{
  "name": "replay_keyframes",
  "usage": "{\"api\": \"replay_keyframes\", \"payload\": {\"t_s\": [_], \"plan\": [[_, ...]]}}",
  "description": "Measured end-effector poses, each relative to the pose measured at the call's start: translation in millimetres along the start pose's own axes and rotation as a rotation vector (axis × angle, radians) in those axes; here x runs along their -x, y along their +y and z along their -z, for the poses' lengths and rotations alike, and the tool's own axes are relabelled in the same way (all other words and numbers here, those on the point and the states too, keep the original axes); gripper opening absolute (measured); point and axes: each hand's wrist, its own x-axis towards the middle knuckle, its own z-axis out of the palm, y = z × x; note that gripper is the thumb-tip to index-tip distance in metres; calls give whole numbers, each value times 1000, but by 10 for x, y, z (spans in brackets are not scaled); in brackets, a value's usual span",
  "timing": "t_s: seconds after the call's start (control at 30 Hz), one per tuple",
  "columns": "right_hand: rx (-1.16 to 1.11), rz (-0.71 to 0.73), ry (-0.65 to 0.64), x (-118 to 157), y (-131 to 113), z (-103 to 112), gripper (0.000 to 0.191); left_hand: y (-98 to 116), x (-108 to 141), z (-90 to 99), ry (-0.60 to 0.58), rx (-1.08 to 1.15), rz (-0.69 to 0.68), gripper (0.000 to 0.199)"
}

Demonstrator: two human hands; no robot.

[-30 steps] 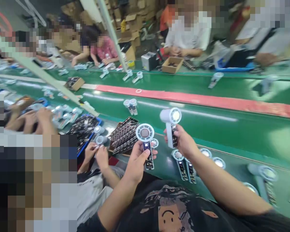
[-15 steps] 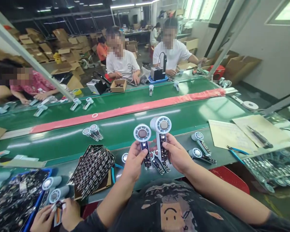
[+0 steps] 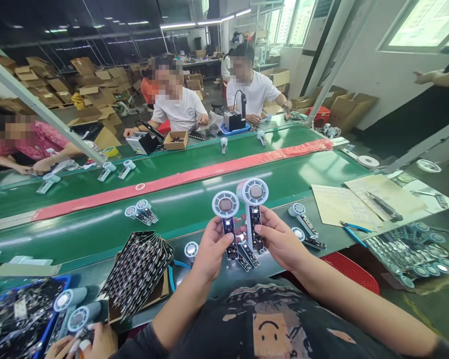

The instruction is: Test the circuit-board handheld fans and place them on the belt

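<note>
The left hand (image 3: pixel 212 246) grips a light blue, round-headed fan (image 3: pixel 230 240) with a black circuit board. The right hand (image 3: pixel 280 240) grips a second light blue fan (image 3: pixel 264 193) just beside it. Both are up above the dark green bench (image 3: pixel 334 239). Past it lies a long red strip (image 3: pixel 209 171).

Two upright fans (image 3: pixel 225 204) (image 3: pixel 255 192), boards (image 3: pixel 228 227) (image 3: pixel 255 219) exposed

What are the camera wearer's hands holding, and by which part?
The left hand holds one round-headed device, the right hand a similar device, each by its handle, below the round head.
</note>
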Motion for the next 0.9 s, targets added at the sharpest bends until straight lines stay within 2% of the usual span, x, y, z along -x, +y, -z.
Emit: {"api": "replay_keyframes", "payload": {"t_s": [0.23, 0.4, 0.57, 0.9], "plan": [[-6, 36, -50, 56, 6, 191, 53, -70, 35, -111, 22, -43, -34, 59], [-16, 103, -77, 152, -35, 375, 54, -149, 75, -309, 12, -42, -67, 60], [-58, 90, -154, 307, -223, 601, 54, -256, 157, -647, -1, -19, -88, 61], [-102, 67, -186, 718, -534, 1245, 53, -591, 433, -1417, 111, -79, -70, 60]]}}
